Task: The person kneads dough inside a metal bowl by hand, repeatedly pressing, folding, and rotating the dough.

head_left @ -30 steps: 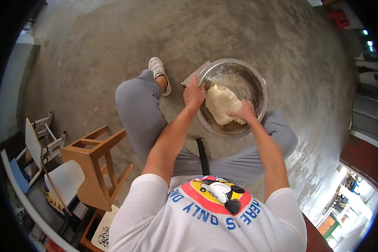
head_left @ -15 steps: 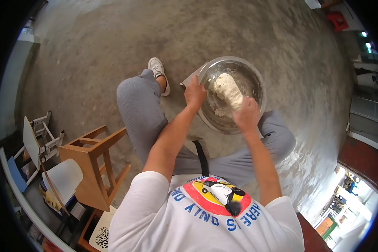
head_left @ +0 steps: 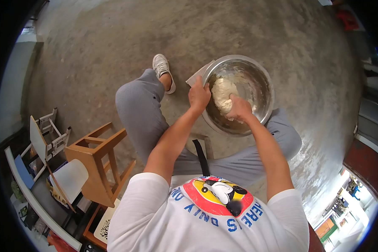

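A wide metal bowl sits between my knees, tilted a little, with smears of dough on its inner wall. Inside it a lump of pale dough lies against the left side. My left hand is closed on the bowl's left rim, thumb near the edge. Pressed into the lower part of the dough is my right hand, its fingers curled and partly hidden in the dough. Behind the bowl's left rim, a pale flat piece sticks out; most of it is covered.
A wooden stool lies on its side to my left, near a white seat and a folding metal-framed piece. My shoe rests on the concrete floor. A dark red surface stands at the right.
My right hand has gone from holding the dough's stretched-out end to pressing into it. The dough is now a shorter, rounder lump. The bowl tilts more; my left hand stays on its rim.
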Demonstrator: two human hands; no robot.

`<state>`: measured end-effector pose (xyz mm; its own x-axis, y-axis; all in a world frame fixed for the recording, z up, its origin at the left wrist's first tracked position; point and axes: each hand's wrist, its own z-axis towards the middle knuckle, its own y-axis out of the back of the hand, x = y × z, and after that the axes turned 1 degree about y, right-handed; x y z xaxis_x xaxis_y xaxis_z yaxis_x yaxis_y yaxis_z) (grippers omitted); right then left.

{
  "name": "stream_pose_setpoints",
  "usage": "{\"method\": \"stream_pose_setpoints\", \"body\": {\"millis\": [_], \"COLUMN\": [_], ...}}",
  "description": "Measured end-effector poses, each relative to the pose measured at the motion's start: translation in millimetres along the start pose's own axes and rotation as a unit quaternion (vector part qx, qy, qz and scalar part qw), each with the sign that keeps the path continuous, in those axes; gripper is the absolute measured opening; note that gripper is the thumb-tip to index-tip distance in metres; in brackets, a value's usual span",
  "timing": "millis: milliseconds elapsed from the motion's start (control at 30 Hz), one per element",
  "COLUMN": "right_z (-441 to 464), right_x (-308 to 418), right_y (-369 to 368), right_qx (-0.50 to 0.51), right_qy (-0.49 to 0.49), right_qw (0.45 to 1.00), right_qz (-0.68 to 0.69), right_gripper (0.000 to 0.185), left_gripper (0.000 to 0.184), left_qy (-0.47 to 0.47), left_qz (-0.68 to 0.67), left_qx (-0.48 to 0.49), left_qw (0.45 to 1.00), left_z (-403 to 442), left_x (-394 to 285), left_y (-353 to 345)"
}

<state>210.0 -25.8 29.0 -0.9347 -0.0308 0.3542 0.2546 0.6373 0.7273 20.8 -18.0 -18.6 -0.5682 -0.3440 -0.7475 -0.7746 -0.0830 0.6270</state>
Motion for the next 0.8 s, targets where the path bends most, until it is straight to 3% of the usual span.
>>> {"method": "stream_pose_setpoints", "body": {"millis": [200,300,500,600,700,800], "right_z": [42,42,5,-25,-12,1], "right_x": [-59,-58,-57,-20,-12,29], "right_y": [0,5,1,30,-11,-22], "right_qx": [0.018,0.052,-0.014,-0.083,-0.177,-0.282], "right_qy": [0.149,0.131,0.11,0.044,0.087,0.151], "right_qw": [0.981,0.979,0.987,0.991,0.98,0.947], "right_qz": [0.121,0.148,0.117,-0.091,-0.022,-0.043], "right_gripper": [0.058,0.06,0.073,0.08,0.085,0.081], "left_gripper": [0.024,0.024,0.025,0.027,0.029,0.027], "left_qy": [0.001,0.001,0.003,0.018,0.024,0.016], "left_qz": [-0.006,-0.013,0.001,-0.014,-0.014,-0.014], "left_qx": [0.011,0.001,0.011,0.019,0.02,0.009], "left_qw": [1.0,1.0,1.0,1.0,0.999,1.0], "left_z": [2,-3,2,1,1,2], "left_x": [0,2,1,1,-4,-2], "left_y": [-2,4,0,2,4,3]}}
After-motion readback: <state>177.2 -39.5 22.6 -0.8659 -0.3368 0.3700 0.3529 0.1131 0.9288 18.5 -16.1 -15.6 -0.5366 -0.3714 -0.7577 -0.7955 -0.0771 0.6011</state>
